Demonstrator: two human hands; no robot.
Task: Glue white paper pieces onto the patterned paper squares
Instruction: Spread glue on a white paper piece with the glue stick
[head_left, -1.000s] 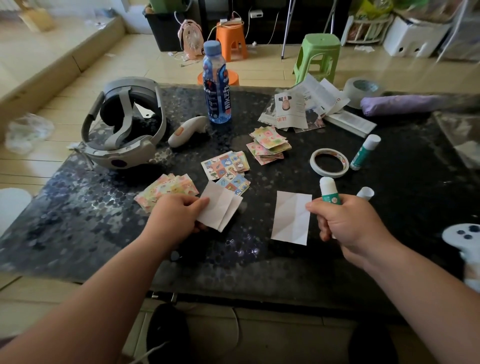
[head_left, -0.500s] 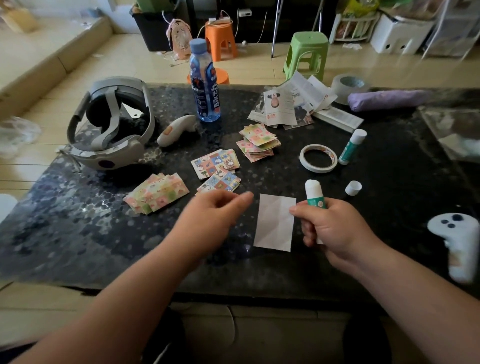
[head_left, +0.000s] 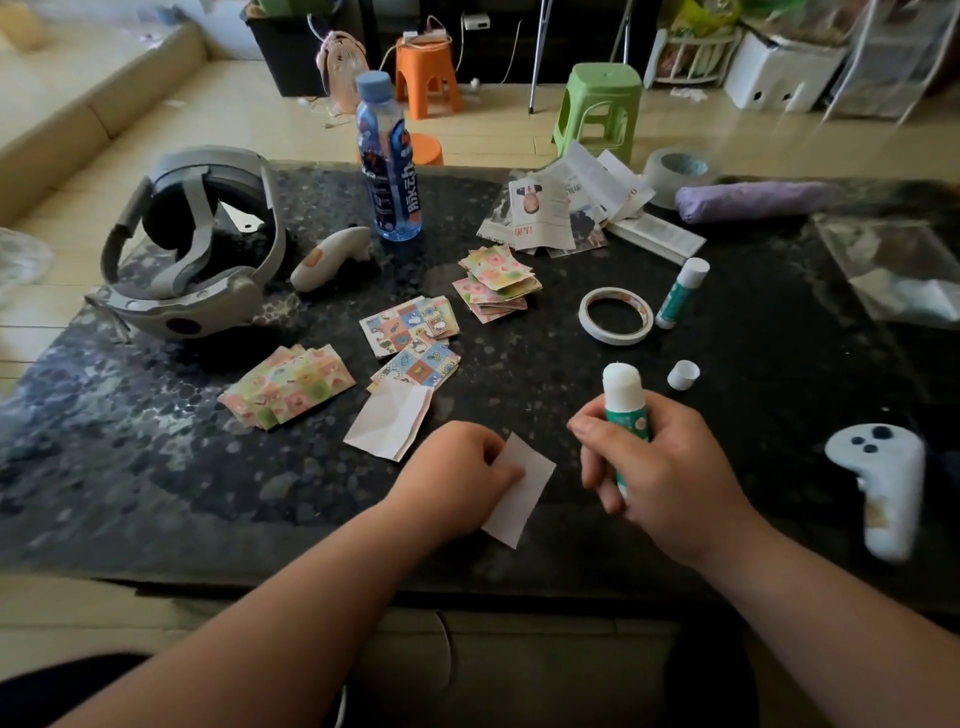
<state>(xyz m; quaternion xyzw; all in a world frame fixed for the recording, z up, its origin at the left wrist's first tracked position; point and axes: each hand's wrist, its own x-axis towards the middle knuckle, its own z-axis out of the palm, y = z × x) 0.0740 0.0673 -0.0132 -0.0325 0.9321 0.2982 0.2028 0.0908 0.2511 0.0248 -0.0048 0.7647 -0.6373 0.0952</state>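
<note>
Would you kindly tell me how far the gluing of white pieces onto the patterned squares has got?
Done: the cap lies off the glue stick. In hand: the right hand grips that glue stick, the left hand pinches a white paper piece. Left: none of the patterned squares visibly carries white paper; a second white piece waits.

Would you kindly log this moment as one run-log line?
left hand: holds white paper piece on table | right hand: grips uncapped glue stick upright | glue tip: off paper

tape roll (head_left: 616, 315) left of capped glue stick (head_left: 681, 293)
</note>
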